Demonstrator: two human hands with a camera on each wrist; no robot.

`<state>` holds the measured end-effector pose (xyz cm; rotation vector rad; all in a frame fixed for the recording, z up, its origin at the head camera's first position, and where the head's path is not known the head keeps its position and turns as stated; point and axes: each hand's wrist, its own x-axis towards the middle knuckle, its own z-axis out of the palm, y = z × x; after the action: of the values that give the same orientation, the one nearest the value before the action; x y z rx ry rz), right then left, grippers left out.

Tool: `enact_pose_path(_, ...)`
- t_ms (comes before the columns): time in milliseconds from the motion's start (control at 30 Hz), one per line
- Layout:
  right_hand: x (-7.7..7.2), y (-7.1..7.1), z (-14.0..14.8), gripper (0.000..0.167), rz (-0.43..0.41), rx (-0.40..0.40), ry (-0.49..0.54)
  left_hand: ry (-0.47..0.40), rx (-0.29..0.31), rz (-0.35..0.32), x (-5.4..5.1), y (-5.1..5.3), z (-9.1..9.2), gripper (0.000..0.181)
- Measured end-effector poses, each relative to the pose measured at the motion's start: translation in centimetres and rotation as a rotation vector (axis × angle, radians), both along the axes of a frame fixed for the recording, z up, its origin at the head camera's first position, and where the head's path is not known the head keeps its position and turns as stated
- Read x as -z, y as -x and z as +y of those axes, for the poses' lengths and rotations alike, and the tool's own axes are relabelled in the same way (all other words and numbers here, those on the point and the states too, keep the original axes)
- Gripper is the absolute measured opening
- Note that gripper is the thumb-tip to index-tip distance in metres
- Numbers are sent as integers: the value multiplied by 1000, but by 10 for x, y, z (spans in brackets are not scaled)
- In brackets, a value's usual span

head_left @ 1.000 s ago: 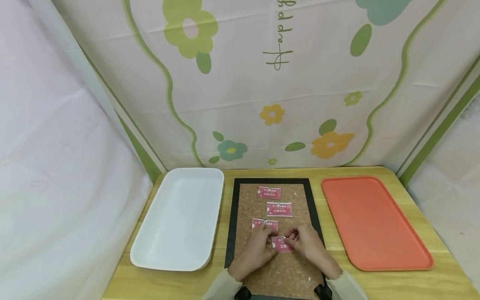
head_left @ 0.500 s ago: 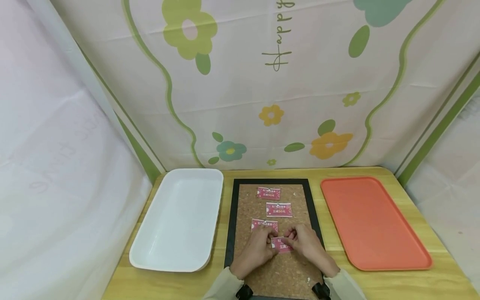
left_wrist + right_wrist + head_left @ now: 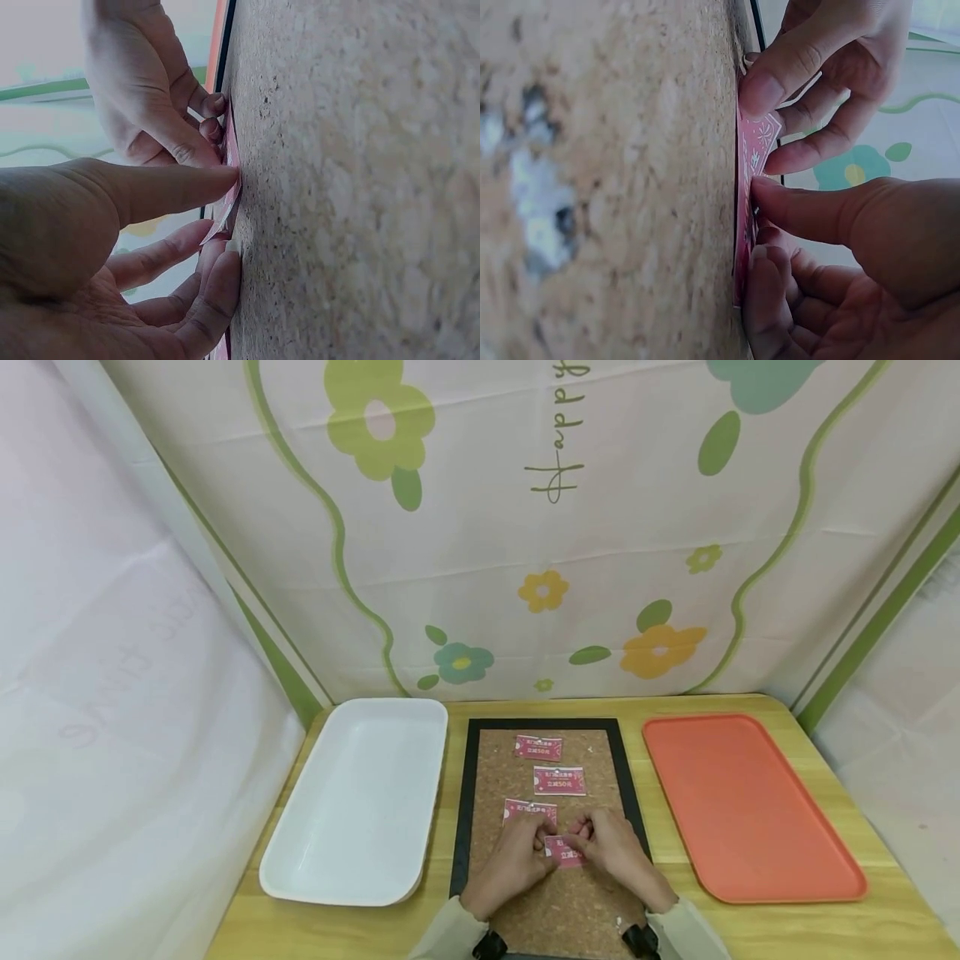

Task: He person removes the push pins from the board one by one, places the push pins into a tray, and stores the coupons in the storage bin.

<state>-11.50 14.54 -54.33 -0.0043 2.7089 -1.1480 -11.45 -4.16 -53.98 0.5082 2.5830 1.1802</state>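
Observation:
A pink coupon [image 3: 564,852] with white print lies on the cork board [image 3: 558,902], partly covered by both hands. My left hand [image 3: 513,856] pinches its left end, thumb on the face; in the left wrist view that end of the coupon [image 3: 225,206] curls up off the cork. From the other side, my right hand [image 3: 611,843] has its thumb on the coupon [image 3: 744,180] near the upper edge, with the fingers curled close beside it. Whether a pin sits under the right fingertips is hidden.
Further up the board are a partly covered coupon [image 3: 529,811], a second coupon [image 3: 558,781] and a top coupon [image 3: 538,747], each with a small pin. A white tray [image 3: 356,802] stands left, an orange tray [image 3: 753,806] right. Small shiny bits [image 3: 618,922] lie low on the cork.
Over the last second the right thumb has shifted slightly left across the coupon. The left hand keeps its place, and the other coupons have not moved.

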Motion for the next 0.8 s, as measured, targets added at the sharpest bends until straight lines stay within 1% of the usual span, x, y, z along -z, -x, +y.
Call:
enact_pose_path(133, 1, 1, 1, 19, 1, -12, 0, -6, -1, -9, 0, 0, 1, 25)
enact_pose_path(367, 3, 2, -1, 22, -5, -16, -8, -20, 4, 1, 3, -1, 2, 27)
enact_pose_path(533, 2, 1, -3, 23, -3, -17, -15, -36, -11, -15, 5, -2, 2, 28)
enact_pose_path(800, 1, 2, -4, 24, 7, -14, -24, -44, -13, 15, 6, 0, 1, 26)
